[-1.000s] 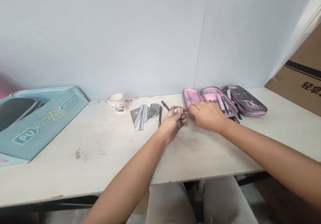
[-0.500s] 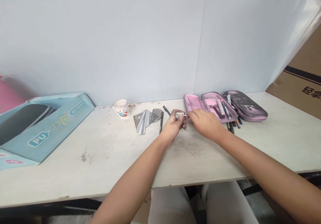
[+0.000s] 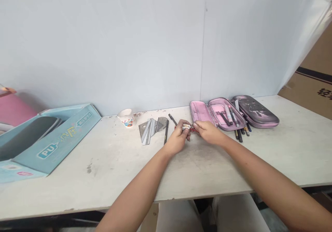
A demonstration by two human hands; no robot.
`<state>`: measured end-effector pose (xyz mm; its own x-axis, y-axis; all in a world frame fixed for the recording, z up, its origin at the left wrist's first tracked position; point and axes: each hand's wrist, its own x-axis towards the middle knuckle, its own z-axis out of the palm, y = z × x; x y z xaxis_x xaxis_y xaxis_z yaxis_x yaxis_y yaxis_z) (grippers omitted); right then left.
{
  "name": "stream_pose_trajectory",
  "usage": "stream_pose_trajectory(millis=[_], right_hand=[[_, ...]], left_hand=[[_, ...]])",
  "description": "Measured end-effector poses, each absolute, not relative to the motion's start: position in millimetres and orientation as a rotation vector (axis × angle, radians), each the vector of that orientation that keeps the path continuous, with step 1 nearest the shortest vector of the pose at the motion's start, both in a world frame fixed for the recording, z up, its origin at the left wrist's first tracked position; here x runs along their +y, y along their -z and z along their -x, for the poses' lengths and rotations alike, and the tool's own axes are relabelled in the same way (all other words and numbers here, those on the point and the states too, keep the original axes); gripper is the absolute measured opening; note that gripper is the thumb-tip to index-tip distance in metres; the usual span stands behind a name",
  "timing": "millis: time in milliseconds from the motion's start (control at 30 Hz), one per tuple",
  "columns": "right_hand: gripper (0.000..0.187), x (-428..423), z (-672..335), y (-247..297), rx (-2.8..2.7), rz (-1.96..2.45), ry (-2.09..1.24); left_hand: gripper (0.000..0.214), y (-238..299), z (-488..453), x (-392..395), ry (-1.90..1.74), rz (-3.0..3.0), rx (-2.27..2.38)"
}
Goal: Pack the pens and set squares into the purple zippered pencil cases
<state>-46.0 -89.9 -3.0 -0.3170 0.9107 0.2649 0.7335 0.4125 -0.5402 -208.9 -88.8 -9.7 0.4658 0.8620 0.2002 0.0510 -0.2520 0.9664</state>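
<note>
Head view: both hands held close together over the middle of the table [image 3: 124, 176], fingertips nearly meeting. Left hand [image 3: 179, 137] is curled closed, fingers bent and thumb laid across a small white block [image 3: 186, 127]; much of the block is covered by the fingers, so its full shape cannot be told. Right hand [image 3: 209, 132] is also closed, thumb and forefinger pinched at a slender red piece [image 3: 193, 130], which shows in the narrow gap between the two hands, just beside the block. The rest of the red piece is hidden; whether it touches the block cannot be told.

Just behind the right hand: an open pink pencil case [image 3: 199, 111], with a pink-and-white marker [image 3: 228, 114] and other pens in its right half. Loose pens [image 3: 240, 135] lie beside its near edge; a dark closed case [image 3: 256, 111] sits against its right side. To the left of the left hand: a black pen [image 3: 166, 131] and a cluster of overlapping rulers [image 3: 147, 132], flat on the surface. A second black pen [image 3: 172, 118] lies just behind that hand. Farther left, a paper cup [image 3: 127, 118] stands upright, well apart from a blue carton [image 3: 66, 140].
</note>
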Motion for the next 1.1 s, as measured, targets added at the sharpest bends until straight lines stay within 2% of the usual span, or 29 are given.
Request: stream_pose_trajectory(millis=[267,367,567,767,967,1100], right_hand=[[0.03,-101.2,46.1,5.8,-2.26,1.43,-0.013],[0.027,-102.1,48.3,5.5,-2.292,1.476,0.041],[0.027,-98.6,42.9,10.1,-2.263,1.514,-0.084],[0.025,-91.0,32.6,15.8,-1.975,1.522,-0.194],[0.018,-94.4,43.7,18.7,-1.819,1.243,-0.414],[0.023,-97.9,47.6,19.2,-1.813,1.224,-0.47]], left_hand=[[0.023,12.2,203.0,-90.7,-0.994,-1.422,0.75],[0.022,13.3,202.0,-92.5,-0.996,-1.415,0.74],[0.018,15.7,202.8,-89.4,-0.986,-1.519,0.773],[0.02,5.1,209.1,-82.8,-1.266,-1.169,0.734],[0.025,0.6,203.5,-91.4,-1.167,-1.063,0.568],[0.024,2.1,201.2,-93.5,-1.156,-1.031,0.515]])
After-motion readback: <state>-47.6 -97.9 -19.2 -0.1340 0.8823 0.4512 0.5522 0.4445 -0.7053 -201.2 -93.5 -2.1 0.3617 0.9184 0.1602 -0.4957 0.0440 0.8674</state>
